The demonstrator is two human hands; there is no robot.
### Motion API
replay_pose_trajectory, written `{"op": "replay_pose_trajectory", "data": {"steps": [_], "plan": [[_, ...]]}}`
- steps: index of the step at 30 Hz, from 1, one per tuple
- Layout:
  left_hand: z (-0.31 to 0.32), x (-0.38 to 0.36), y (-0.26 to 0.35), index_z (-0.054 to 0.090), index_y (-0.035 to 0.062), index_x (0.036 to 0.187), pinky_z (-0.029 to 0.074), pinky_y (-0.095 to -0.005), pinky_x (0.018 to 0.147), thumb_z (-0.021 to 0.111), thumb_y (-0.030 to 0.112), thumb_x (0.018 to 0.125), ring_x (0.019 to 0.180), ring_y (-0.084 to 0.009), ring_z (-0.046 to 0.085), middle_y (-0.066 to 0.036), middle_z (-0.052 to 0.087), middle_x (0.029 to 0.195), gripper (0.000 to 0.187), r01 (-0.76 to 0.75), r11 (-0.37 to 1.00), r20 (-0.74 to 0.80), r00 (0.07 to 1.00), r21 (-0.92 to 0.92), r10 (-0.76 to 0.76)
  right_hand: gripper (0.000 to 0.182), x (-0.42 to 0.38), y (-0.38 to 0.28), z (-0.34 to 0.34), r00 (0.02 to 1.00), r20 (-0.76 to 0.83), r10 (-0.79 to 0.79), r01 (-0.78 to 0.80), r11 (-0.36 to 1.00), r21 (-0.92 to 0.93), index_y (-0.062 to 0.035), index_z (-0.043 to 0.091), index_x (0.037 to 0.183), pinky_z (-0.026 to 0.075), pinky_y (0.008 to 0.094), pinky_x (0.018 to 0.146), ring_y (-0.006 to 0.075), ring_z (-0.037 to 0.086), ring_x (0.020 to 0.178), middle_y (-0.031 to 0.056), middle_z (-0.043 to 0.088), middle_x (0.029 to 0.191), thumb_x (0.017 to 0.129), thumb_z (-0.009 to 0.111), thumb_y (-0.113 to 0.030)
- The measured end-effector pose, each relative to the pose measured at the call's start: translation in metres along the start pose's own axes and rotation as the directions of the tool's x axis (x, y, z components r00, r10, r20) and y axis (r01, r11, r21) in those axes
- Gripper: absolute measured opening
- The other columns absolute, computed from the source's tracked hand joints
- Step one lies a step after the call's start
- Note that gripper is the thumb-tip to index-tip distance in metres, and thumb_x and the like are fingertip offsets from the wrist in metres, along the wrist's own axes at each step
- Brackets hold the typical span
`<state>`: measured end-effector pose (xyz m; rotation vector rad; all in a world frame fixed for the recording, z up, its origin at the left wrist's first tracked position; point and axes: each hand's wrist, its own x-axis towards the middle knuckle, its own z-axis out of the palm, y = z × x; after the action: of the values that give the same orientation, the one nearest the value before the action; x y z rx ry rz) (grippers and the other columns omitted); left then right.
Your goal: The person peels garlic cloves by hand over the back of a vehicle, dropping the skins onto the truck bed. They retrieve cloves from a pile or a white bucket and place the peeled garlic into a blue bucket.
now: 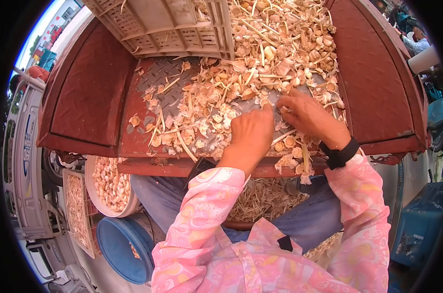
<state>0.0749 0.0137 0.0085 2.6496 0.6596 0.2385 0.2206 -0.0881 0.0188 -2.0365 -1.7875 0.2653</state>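
My left hand (252, 133) is closed, its knuckles up and its fingertips turned down over the metal bed (175, 78). A small pale piece touches its thumb side, but what the fingers hold is hidden. My right hand (313, 117) is just to the right, fingers curled down at the edge of the garlic heap (290, 36). Its fingertips are partly covered, so I cannot make out what is in them. Loose garlic cloves, papery skins and dry stalks (182, 141) lie around both hands.
A white plastic crate (167, 29) stands tilted on the bed, between red side panels (92, 85) (378, 73). Below left are a white bucket of cloves (109, 183), a blue bucket (121, 249) and a basket of scraps (77, 210). More stalks lie between my legs.
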Motion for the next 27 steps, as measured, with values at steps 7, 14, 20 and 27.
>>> {"op": "replay_pose_trajectory", "data": {"steps": [7, 14, 20, 27], "plan": [[-0.005, -0.004, -0.011, 0.052, 0.0048, 0.097, 0.045, -0.0434, 0.063, 0.059, 0.027, 0.084, 0.071, -0.0354, 0.061, -0.016, 0.062, 0.074, 0.027, 0.069, 0.99, 0.055, 0.997, -0.124, -0.063, 0.013, -0.004, 0.002, 0.002, 0.99, -0.052, 0.134, -0.127, 0.984, 0.126, -0.0021, 0.055, 0.09, 0.045, 0.0374, 0.063, 0.0292, 0.056, 0.071, 0.0126, 0.054, 0.073, 0.079, 0.054, -0.008], [-0.023, -0.008, -0.011, 0.054, 0.0015, 0.091, 0.03, -0.0185, 0.045, 0.045, 0.039, 0.095, 0.05, -0.0049, 0.039, -0.004, 0.058, 0.068, 0.039, 0.297, 0.102, 0.288, 0.953, -0.949, -0.093, 0.013, 0.005, -0.019, -0.009, 0.935, 0.134, 0.328, -0.301, 0.537, 0.788, -0.0045, 0.054, 0.086, 0.04, 0.0214, 0.051, 0.0051, 0.047, 0.059, -0.0031, 0.05, 0.069, 0.083, 0.06, -0.016], [-0.052, -0.04, -0.003, 0.052, -0.0026, 0.107, 0.025, -0.0136, 0.039, 0.044, 0.033, 0.096, 0.048, -0.0015, 0.035, -0.004, 0.055, 0.07, 0.038, 0.323, -0.329, 0.343, 0.939, -0.888, -0.004, 0.015, 0.002, -0.021, 0.001, 0.957, -0.012, 0.29, -0.246, 0.831, 0.499, -0.0013, 0.057, 0.085, 0.034, 0.0241, 0.052, 0.0061, 0.04, 0.06, -0.0021, 0.047, 0.066, 0.086, 0.059, -0.016], [-0.107, -0.134, 0.066, 0.055, -0.0034, 0.102, 0.037, -0.0229, 0.054, 0.046, 0.026, 0.095, 0.061, -0.0106, 0.045, -0.004, 0.052, 0.076, 0.032, 0.301, -0.344, 0.03, 0.789, -0.89, 0.613, 0.012, 0.011, -0.028, 0.007, 0.999, -0.032, 0.016, -0.006, 0.951, 0.308, -0.0018, 0.056, 0.086, 0.042, 0.0312, 0.056, 0.0185, 0.054, 0.062, 0.0071, 0.053, 0.072, 0.082, 0.062, -0.012]]}}
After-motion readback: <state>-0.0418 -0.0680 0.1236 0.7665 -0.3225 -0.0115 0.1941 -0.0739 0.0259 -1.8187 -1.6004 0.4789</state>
